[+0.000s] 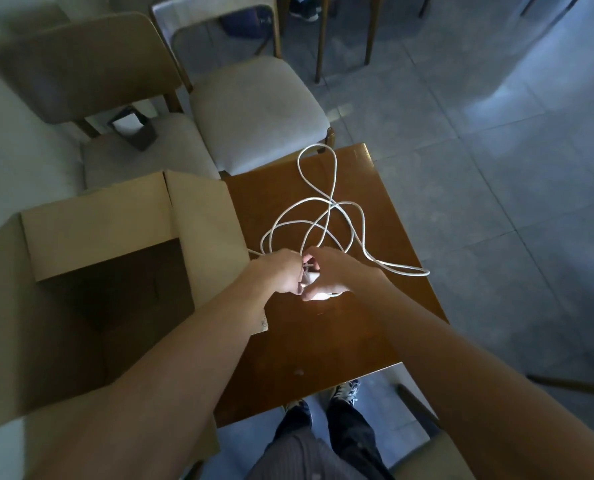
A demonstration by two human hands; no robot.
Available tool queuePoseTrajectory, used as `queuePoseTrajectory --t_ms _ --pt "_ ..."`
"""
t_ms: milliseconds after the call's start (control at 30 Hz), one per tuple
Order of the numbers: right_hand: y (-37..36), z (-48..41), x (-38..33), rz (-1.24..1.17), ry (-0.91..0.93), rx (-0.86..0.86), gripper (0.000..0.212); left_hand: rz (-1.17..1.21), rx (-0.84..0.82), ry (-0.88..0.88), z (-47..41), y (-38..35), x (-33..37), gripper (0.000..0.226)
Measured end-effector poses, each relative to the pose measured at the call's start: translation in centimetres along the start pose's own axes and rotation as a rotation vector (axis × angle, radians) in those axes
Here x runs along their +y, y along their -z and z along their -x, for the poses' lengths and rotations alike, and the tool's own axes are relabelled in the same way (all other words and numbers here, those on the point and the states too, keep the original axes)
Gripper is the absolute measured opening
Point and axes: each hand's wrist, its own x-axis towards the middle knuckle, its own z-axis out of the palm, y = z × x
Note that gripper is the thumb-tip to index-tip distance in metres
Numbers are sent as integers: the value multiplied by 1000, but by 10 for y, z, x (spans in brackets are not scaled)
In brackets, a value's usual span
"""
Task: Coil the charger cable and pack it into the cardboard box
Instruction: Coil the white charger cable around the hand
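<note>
Head-camera view, looking down: a small brown wooden table (323,341) is seen with an open cardboard box (91,258) standing at its left side, the flaps folded outward and the inside dark, with nothing made out in it. Both bare forearms are stretched forward over the table, and the two hands are brought together near the middle of the tabletop, just right of the box's near flap. The left hand (281,271) is curled, its fingers closed around a strand of the white charger cable (326,216) where the strand comes in from the left; the exact hold is hidden behind the knuckles. The right hand (333,271) is closed over a white charger block (318,289), of which only a bright patch is shown beneath the palm and between the two hands; the thumb and fingertips are pressed toward the left hand. The rest of the cable is spread loosely on the table beyond the hands, in several overlapping loops: one long loop reaches to the far edge of the table, and another is run out to the right edge, where it is bent back. No part of the cable is seen inside the box. Two cushioned chairs (254,109) are placed behind the table, on a pale tiled floor (496,168). The person's legs and shoes are visible below the near edge of the table.
</note>
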Motion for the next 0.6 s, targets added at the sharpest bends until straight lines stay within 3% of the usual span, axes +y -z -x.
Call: queuePoseTrajectory --t_ms 100,200,333,500,600 --pt "11 8 -4 -119 21 -57 90 -39 -36 15 17 31 0 12" --pt "30 16 -22 -113 83 -118 82 -73 11 52 42 60 0 21" --pt "66 32 -48 -194 162 -57 36 231 0 -23 69 101 2 32" --pt "107 61 -71 -418 229 214 6 648 284 -181 120 151 4 47" --pt "134 83 -77 -404 257 256 7 854 475 -328 157 188 5 47"
